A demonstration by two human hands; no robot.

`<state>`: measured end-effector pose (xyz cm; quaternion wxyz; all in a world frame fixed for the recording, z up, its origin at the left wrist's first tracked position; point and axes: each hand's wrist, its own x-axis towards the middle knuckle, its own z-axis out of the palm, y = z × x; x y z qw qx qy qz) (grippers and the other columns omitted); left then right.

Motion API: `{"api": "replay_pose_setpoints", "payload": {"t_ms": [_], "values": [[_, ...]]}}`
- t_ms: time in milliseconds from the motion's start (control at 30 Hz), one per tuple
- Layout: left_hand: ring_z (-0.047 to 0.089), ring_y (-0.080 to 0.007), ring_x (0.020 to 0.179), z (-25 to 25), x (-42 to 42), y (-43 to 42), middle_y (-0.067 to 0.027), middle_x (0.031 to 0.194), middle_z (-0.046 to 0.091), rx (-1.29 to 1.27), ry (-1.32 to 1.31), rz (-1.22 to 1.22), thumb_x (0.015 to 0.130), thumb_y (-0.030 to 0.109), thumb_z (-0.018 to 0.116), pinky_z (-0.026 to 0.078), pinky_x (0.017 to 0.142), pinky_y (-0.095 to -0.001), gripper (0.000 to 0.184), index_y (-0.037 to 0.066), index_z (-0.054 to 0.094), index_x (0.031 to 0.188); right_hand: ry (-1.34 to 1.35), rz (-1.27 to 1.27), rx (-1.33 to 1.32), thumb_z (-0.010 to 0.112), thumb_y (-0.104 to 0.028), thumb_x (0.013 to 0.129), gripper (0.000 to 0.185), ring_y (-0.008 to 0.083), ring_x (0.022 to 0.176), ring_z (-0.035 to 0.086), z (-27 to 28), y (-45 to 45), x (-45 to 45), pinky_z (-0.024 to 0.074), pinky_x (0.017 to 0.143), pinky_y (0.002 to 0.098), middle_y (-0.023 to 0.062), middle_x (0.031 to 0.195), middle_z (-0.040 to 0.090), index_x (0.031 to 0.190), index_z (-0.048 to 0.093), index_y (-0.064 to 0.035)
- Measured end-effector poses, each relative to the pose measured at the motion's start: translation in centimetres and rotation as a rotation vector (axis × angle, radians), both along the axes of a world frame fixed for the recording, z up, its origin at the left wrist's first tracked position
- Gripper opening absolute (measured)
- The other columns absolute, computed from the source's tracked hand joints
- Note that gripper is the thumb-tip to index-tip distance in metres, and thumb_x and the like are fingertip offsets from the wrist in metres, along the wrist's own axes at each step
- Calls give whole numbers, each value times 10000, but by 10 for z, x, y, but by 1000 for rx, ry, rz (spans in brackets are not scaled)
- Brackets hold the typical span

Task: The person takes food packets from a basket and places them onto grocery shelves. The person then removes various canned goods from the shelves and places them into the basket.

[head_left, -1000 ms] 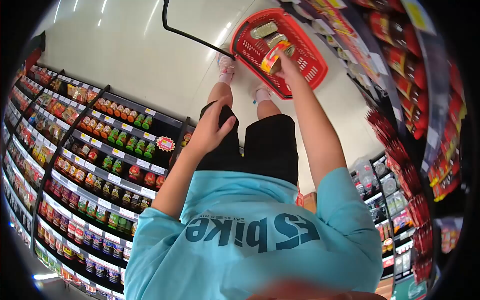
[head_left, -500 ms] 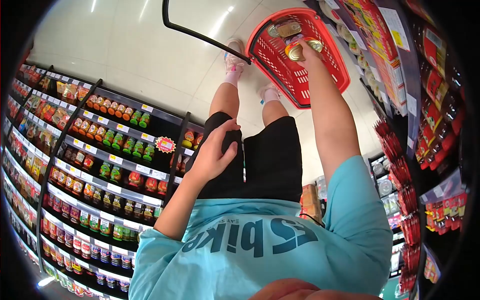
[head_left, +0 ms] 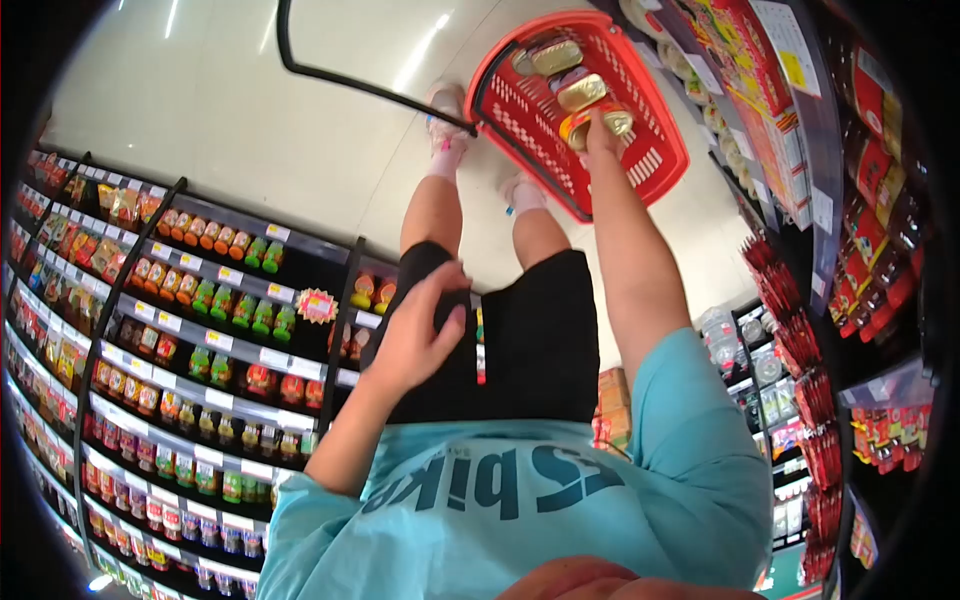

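My right hand (head_left: 603, 138) is down inside the red shopping basket (head_left: 680, 150), its fingers closed around an orange-labelled food can (head_left: 576, 130). A gold can end shows beside the fingers; whether it belongs to the same can, I cannot tell. Just past the hand lies a gold-topped oblong can (head_left: 582, 93). Another flat gold can (head_left: 556, 58) rests near the basket's far end, touching a round tin beside it. Over the left leg of my black shorts, my left hand (head_left: 420, 335) hangs with thumb and fingers apart, holding nothing.
The basket's black handle (head_left: 370, 92) sticks out leftward over the pale tiled floor (head_left: 230, 110). Shelves of jars (head_left: 215, 300) stand on my left. On my right, packed shelves (head_left: 780, 110) and hanging red packets (head_left: 800, 350) come close. My feet stand beside the basket.
My right hand has drawn back toward me inside the basket, with a can in it. A gold oblong can now shows beyond it. The view has shifted slightly; my left hand stays over the thigh.
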<state>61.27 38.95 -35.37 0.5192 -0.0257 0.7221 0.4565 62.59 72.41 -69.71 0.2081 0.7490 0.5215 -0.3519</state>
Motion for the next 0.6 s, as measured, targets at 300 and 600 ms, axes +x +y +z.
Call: {"api": "replay_pose_setpoints", "payload": {"t_ms": [300,600], "values": [[618,-366,1162,-28,12,20,-186,1214,647,104,-66,-33,888,22,617,465,1035,-405,469,-15,516,1345,5,-45,-65,859,-474,755,781,282,1065,656,-130,12,42,645,762,437,138,1297,600,1300,578,9],[632,-383,1092,-49,24,24,-187,1189,652,122,-187,-126,862,24,643,507,967,-430,448,19,545,1299,14,96,-100,699,-457,895,538,239,852,683,-246,26,41,583,579,378,138,1087,669,1213,616,-32]]}}
